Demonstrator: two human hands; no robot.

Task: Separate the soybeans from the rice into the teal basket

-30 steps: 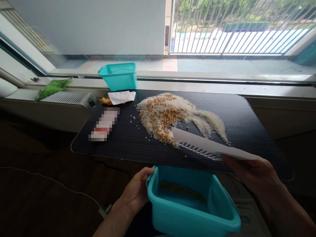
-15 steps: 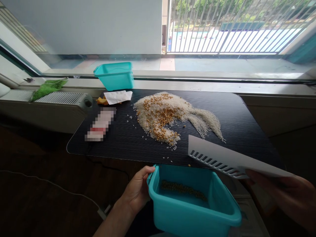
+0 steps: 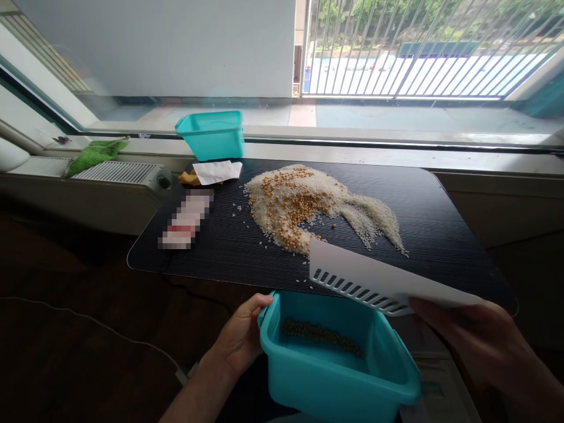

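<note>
Since the frame half a second earlier, one flat white blade with a row of slanted slots (image 3: 352,264) has moved left with the right hand (image 3: 480,323), its end now overlapping the near tip of the pile in view; whether they touch cannot be told. Of the two hands, the right is closed around the blade's handle end, and the left (image 3: 242,335) pinches the rim of a turquoise rectangular plastic bin (image 3: 335,385), as before. One band of small round beans (image 3: 324,336) lies inside it, too many to count.

Beyond, on the black wood-grained surface (image 3: 233,252), sits one mixed pile of white rice and yellow beans (image 3: 291,200), with one bean (image 3: 333,225) lying apart in its inner curve. Farther left are one blurred pinkish-white oblong item (image 3: 187,220), one crumpled white paper (image 3: 218,172) over one yellow piece (image 3: 189,178), and a second turquoise bin (image 3: 215,144). One green cloth (image 3: 99,154) drapes the white radiator (image 3: 127,173).
</note>
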